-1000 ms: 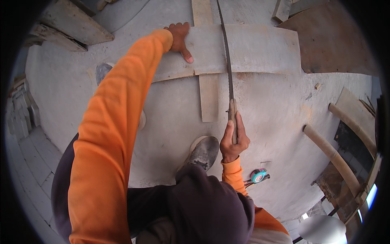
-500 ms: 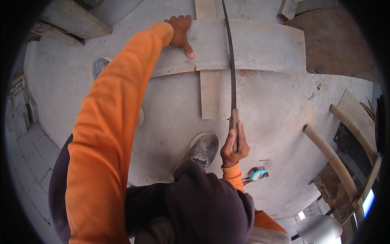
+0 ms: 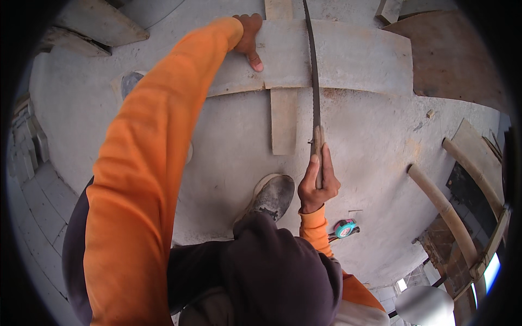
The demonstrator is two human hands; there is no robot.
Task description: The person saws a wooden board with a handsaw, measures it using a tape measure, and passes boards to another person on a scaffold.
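Handsaw (image 3: 316, 98) in right hand (image 3: 319, 189), across grey board (image 3: 361, 60) beneath left hand (image 3: 250, 39)

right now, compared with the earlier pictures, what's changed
The right hand first drew the saw back toward the person, then pushed it forward again, away from the body, over the board. Nothing was taken hold of or let go. The left hand stays on the board, and the tape measure lies where it was.
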